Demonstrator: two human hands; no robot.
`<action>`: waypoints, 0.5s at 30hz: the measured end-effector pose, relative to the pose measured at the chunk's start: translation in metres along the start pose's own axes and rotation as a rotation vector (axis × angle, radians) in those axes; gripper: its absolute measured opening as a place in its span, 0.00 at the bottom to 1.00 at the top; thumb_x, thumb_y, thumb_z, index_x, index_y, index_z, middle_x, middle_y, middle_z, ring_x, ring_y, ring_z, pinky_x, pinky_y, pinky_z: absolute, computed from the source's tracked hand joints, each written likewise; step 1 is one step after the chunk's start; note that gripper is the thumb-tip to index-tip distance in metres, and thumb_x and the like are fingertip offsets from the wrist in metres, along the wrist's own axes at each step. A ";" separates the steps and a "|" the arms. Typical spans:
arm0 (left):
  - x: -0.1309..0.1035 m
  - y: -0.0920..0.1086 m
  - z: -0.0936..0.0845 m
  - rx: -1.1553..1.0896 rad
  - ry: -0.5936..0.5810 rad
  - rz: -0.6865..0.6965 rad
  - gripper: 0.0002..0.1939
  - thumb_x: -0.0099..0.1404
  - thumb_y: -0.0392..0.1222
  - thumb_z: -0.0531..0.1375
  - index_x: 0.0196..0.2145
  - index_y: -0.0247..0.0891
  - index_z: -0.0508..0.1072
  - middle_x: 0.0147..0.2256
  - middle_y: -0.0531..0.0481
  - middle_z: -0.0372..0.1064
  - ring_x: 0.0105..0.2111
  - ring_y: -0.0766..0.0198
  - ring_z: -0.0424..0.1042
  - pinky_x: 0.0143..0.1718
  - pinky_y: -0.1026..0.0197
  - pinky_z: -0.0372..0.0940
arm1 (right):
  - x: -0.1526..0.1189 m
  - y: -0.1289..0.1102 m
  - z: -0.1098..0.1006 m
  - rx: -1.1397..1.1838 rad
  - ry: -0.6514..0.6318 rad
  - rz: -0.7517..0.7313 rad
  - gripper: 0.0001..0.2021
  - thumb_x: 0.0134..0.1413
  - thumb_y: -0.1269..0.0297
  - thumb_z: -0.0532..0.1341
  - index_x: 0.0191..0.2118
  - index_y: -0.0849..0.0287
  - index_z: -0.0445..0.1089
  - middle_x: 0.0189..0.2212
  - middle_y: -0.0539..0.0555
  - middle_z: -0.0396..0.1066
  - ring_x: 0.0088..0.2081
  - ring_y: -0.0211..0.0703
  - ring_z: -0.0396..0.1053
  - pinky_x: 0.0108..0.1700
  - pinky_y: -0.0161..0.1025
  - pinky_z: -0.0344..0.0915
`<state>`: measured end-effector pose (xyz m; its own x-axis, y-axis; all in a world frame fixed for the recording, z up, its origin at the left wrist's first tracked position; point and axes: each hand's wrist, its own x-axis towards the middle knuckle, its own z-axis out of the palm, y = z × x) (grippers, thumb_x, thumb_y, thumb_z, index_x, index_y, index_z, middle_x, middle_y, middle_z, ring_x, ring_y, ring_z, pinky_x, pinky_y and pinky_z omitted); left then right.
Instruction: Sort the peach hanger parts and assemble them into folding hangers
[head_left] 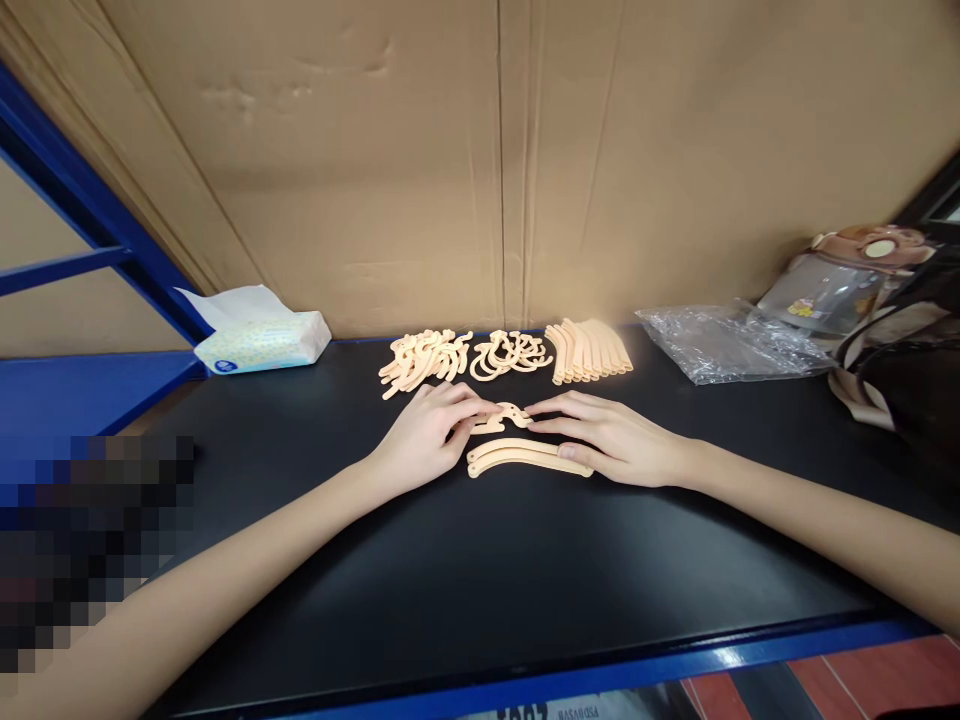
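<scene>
Near the middle of the black table lie small curved beige plastic pieces (513,412), partly hidden by fingertips. My left hand (424,435) has its index finger and thumb closed at their left end. From the other side, my right hand (626,437) reaches in with fingers stretched and apart, its fingertips at the right end of these pieces. Its thumb rests on two long, bowed beige plastic strips (517,456), which lie side by side just below. The strips have small holes at their left ends.
Behind the hands sit a heap of wavy beige pieces (427,358), a pile of beige hooks (514,353) and a row of bowed strips (589,350). A tissue pack (262,340) stands left; a clear plastic bag (731,345), a bottle (825,285) and a dark bag (907,360) are right.
</scene>
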<state>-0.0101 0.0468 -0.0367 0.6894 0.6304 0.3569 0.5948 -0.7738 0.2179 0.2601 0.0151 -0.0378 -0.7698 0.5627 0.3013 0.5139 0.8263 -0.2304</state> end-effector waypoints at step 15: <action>0.001 0.002 -0.002 -0.104 0.021 -0.068 0.17 0.67 0.32 0.47 0.49 0.41 0.68 0.38 0.50 0.71 0.40 0.61 0.69 0.44 0.54 0.61 | 0.000 0.001 0.001 0.007 0.005 0.008 0.19 0.66 0.60 0.49 0.59 0.54 0.63 0.58 0.57 0.61 0.58 0.47 0.61 0.58 0.50 0.61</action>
<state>-0.0091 0.0461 -0.0345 0.6393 0.6811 0.3570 0.5933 -0.7322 0.3345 0.2607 0.0158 -0.0390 -0.7641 0.5692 0.3037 0.5173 0.8218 -0.2388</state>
